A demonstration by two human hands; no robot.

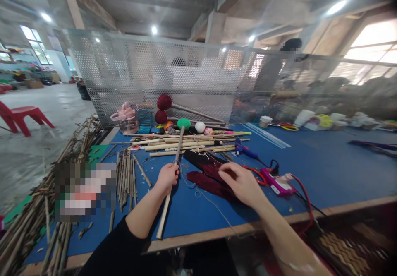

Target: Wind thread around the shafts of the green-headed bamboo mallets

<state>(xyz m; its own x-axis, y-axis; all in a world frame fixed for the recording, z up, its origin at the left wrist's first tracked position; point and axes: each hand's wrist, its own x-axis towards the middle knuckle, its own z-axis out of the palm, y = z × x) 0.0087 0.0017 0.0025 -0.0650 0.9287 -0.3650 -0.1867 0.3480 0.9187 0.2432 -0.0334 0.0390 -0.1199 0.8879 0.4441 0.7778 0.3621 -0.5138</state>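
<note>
My left hand [168,174] is closed around a long stick [165,214] at about its middle. The stick's lower end is bare and pale; its upper part looks grey, and a green ball [184,123] appears at its top. A thin grey string [214,205] runs from near my left hand across the table to its front edge. My right hand [238,181] is over dark red and black fabric pieces [206,181], thumb and fingertips drawn together in a pinch. Whatever may be between those fingertips is too small to make out.
Pale sticks [186,145] lie behind my hands, near dark red balls [163,102]. Brown twigs [125,181] are at left. A blue glue gun [245,150], magenta power strip [279,185] and cords lie right. A perforated metal screen [130,65] stands behind; a person is beyond it.
</note>
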